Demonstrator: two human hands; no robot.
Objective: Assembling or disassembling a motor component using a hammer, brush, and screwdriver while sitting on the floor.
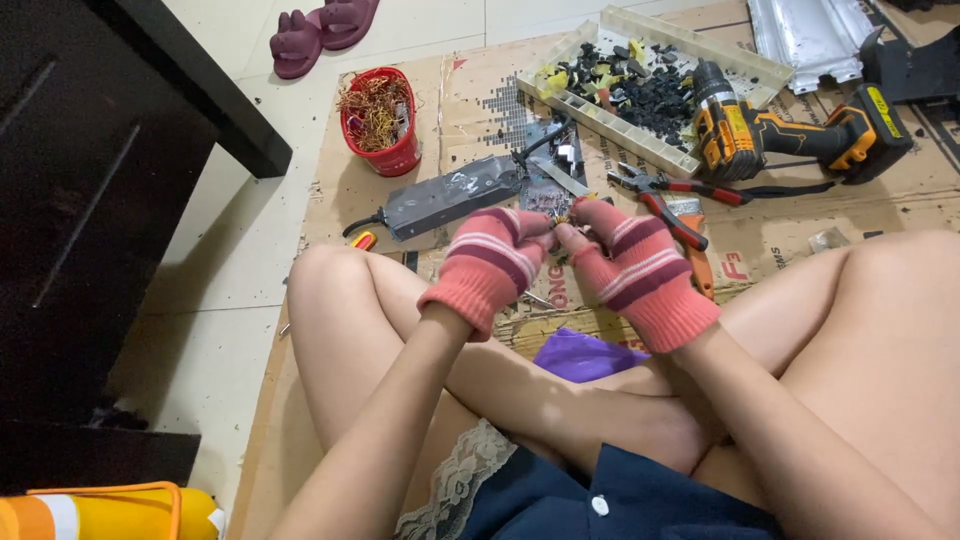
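the left hand (490, 262) and the right hand (630, 262), both in pink knit gloves with darker stripes, meet fingertip to fingertip above the crossed legs, each pinched shut on a small component (560, 218) with yellowish wire showing between them; it is too small to tell more. a purple cloth (580, 355) lies on the cardboard sheet (480, 100) just near of the hands, in the gap between the knees. just far of the hands lie a grey flat metal casing (450, 197) with a black cable, a bit of circuit board and a metal blade. to the right of the right hand rest red-handled pliers (670, 190) and, beside them, an orange-handled tool (700, 262). a small red-and-yellow handle (364, 240) lies near the left knee. farther out on the left stands a red bucket (385, 120) full of tangled copper wire. far right of it a long pale plastic tray (640, 85) holds black and yellow scraps, with a yellow-and-black cordless drill (790, 130) lying beside it and a silver metal panel (810, 35) beyond. a pair of maroon slippers (320, 30) sits on the tiled floor, far left.
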